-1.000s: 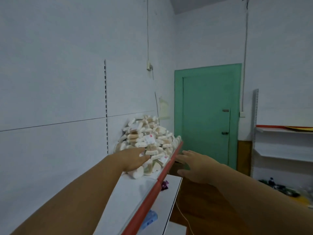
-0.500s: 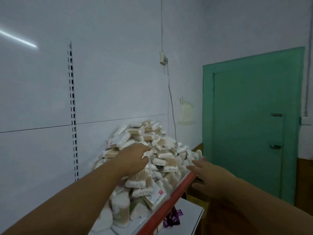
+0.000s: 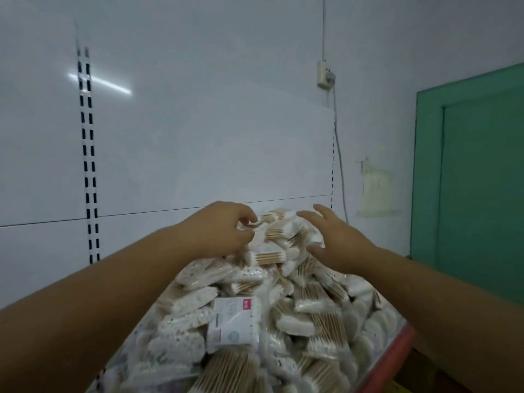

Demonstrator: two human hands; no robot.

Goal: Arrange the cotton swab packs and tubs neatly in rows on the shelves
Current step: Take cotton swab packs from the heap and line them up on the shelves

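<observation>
A tall heap of cotton swab packs [image 3: 283, 313] fills the shelf in front of me, clear wrappers with white tips and wooden sticks. One pack with a white and red label [image 3: 234, 321] lies on the near slope. My left hand [image 3: 219, 232] is at the top of the heap, its fingers curled round a swab pack [image 3: 262, 232] there. My right hand [image 3: 336, 239] hovers over the top right of the heap with spread, fairly straight fingers, holding nothing.
The shelf has a red front edge [image 3: 394, 353] at the lower right. Behind the heap is a white back panel with slotted uprights [image 3: 88, 154]. A green door [image 3: 476, 177] stands to the right, a wall socket with a cable [image 3: 326, 76] above.
I have come much closer to the heap. My left hand climbed from its near side to the top and closed on a pack. My right hand rose from the shelf edge to the top.
</observation>
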